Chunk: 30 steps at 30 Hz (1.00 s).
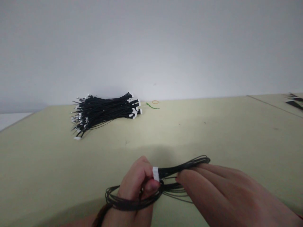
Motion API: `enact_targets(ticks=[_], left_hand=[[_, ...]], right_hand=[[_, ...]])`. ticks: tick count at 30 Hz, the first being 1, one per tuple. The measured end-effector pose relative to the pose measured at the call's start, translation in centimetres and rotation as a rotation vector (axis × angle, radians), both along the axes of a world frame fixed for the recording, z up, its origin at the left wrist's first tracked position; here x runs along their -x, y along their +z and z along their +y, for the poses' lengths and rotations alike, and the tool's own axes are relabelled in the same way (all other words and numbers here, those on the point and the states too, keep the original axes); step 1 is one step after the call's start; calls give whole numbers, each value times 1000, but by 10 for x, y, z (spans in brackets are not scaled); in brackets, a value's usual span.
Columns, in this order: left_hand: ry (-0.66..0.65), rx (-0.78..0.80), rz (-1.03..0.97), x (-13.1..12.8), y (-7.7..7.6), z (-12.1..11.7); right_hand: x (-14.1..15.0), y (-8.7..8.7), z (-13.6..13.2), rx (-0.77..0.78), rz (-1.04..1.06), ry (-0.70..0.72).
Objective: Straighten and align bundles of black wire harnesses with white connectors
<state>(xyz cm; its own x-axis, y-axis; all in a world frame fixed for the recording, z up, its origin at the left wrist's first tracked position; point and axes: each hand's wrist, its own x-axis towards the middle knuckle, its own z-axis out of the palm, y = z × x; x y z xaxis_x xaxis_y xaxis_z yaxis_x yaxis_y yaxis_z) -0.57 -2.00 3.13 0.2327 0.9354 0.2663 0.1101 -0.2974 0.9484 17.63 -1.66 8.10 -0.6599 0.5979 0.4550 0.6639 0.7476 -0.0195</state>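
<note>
A black wire harness [182,167] with a white connector [155,174] at one end is held up above the table's near side. My left hand [138,181] is closed, its thumb and fingers at the white connector. Loops of the black wire pass around that hand and wrist. My right hand [222,189] is closed around the wires to the right of the connector, its back toward me. The wires bend over above its fingers. Its fingertips are partly hidden behind the hand.
A pile of black wire harnesses [106,108] with white connectors lies at the back left of the pale table [213,135]. Beside it are a green strip [152,106] and a rubber band [155,102]. Black items [294,102] lie at the far right. A white wall [151,47] rises behind.
</note>
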Motion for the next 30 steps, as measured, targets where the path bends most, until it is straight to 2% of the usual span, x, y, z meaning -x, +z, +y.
enact_targets(ticks=[8, 13, 19, 23, 26, 30], left_hand=[[41, -34, 78, -1, 2, 1], [34, 5, 66, 0, 2, 1], [45, 18, 85, 0, 3, 1], [45, 7, 65, -1, 4, 0], [47, 43, 50, 0, 1, -1], [-17, 121, 47, 2, -4, -2]], right_hand=[[1, -2, -3, -24, -33, 8], [1, -6, -2, -121, 30, 17], [2, -6, -4, -61, 2, 29], [4, -3, -2, -94, 70, 39], [5, -1, -2, -132, 81, 40], [5, -1, -4, -73, 86, 41]])
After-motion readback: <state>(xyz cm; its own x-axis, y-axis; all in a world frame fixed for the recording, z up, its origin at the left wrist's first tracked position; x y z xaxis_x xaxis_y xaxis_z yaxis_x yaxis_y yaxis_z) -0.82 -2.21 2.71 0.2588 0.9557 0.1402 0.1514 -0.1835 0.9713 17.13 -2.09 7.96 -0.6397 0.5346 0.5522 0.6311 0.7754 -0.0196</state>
